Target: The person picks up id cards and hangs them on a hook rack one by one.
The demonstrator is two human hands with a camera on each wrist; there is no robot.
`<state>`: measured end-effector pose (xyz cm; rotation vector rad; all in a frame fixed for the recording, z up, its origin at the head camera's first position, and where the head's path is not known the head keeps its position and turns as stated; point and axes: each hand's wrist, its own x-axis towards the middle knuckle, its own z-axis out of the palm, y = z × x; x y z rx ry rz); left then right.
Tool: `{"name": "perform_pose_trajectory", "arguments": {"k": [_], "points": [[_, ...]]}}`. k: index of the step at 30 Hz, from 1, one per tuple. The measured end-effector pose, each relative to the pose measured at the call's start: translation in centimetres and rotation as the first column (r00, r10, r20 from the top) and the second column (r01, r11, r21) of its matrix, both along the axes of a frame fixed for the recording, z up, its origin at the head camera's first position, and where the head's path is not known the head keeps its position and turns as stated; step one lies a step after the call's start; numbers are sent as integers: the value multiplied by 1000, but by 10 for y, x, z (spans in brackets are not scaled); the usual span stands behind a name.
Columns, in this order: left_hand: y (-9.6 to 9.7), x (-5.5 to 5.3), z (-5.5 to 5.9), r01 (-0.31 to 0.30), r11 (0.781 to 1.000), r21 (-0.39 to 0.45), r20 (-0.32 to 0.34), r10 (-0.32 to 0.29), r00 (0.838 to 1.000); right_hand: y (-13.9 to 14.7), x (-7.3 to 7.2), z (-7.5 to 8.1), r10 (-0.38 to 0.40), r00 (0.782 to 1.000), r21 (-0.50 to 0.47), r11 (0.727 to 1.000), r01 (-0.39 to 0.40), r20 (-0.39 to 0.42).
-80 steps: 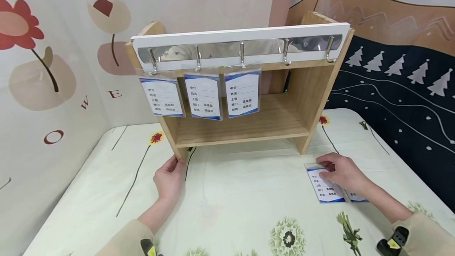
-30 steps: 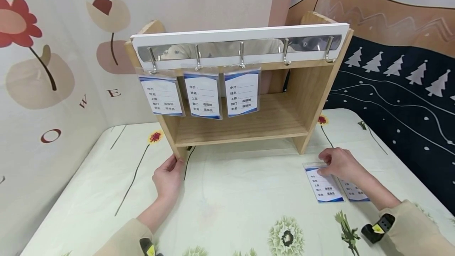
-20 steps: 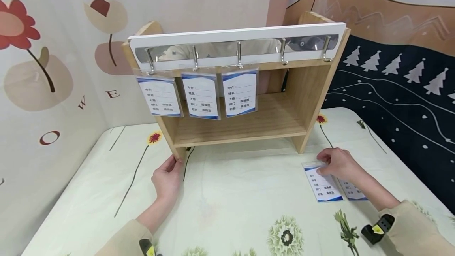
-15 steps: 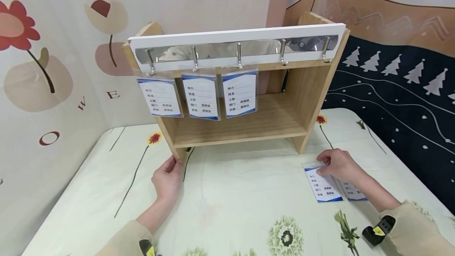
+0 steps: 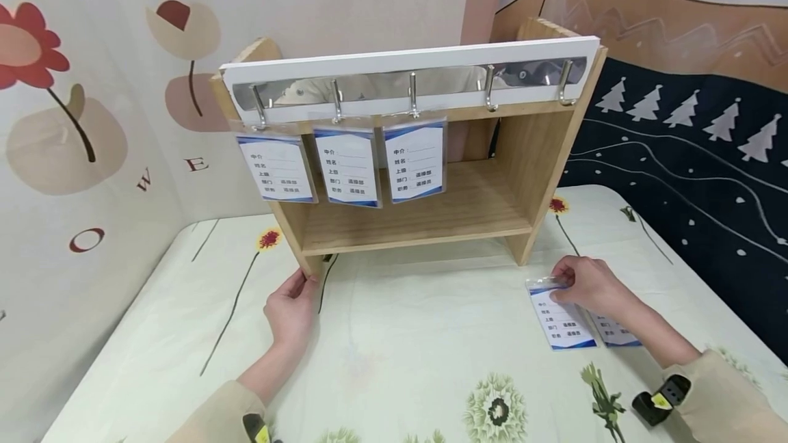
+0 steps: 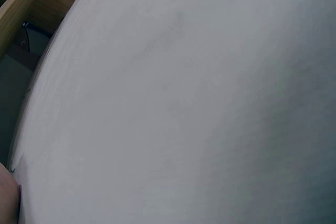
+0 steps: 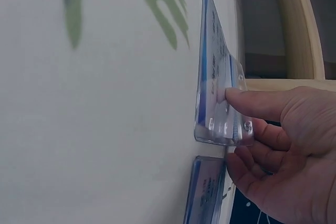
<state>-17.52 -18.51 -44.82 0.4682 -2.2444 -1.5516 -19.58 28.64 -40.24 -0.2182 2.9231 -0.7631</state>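
Note:
My left hand [image 5: 291,312] grips the foot of the wooden shelf [image 5: 425,217] at its front left corner. Only a sliver of that hand enters the left wrist view. At the right, my right hand [image 5: 596,287] pinches the top edge of an ID badge [image 5: 563,323] in a clear sleeve. The right wrist view shows the thumb on the badge's [image 7: 215,77] front and fingers behind its top edge, which is raised off the cloth. A second ID badge [image 5: 615,332] lies beside it, partly hidden under the wrist.
A white hook rail [image 5: 369,63] with several metal hooks spans the shelf's upper front. Three badges, a left one [image 5: 278,168], a middle one [image 5: 349,168] and a right one [image 5: 416,161], hang from its left hooks. The two hooks at the right bear nothing. Flower-printed cloth [image 5: 425,333] covers the table.
My right hand has shifted slightly at the badge's top edge, and that edge now sits a little higher. The left hand keeps its grip on the shelf foot.

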Motion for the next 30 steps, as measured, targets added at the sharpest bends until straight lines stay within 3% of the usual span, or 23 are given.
{"name": "perform_pose_trajectory", "arguments": {"k": [11,15,24,30], "points": [[-1,-2,-2,-6,1000,3,-16,6,1000,3,2,10,42,999,2,999,-42,-25],[-1,-2,-3,-9,1000,6,-19,9,1000,7,-1,15,39,996,-13,999,-40,-79],[-1,-1,-2,-9,1000,-9,-7,9,1000,4,-1,20,-51,975,-103,994,29,-215],[0,-2,-2,-7,1000,-1,-6,7,1000,2,1,19,-54,957,-139,990,14,-285]]}}
